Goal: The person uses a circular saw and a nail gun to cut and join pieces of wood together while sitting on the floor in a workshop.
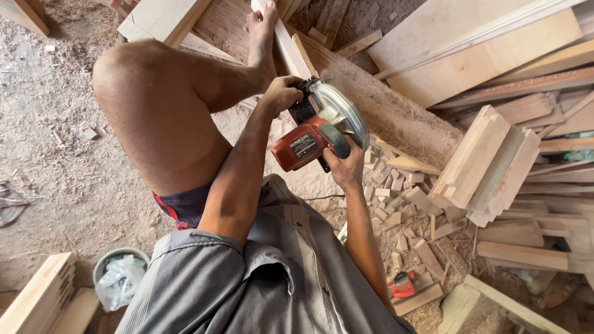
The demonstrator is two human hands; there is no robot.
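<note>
1. My grey shirt fills the bottom of the view; beside me on the left a round bucket (120, 256) with a crumpled plastic bag in it stands on the dusty ground next to a stack of pale boards (37, 297).
2. On the right, near my elbow, a small red tool (402, 286) lies among short wood offcuts (402, 192) scattered over sawdust.
3. My right hand (346, 167) is wrapped tight around the dark handle of the red circular saw (309, 139).
4. My left hand (281, 93) is clenched on the saw's front grip, beside the silver blade guard.
5. The saw sits on a long rough plank (383, 111) running diagonally; my bare foot (260, 31) presses the wood further up.
6. Beyond, cut boards (489, 161) are piled to the right, and the earth floor is thick with sawdust.
</note>
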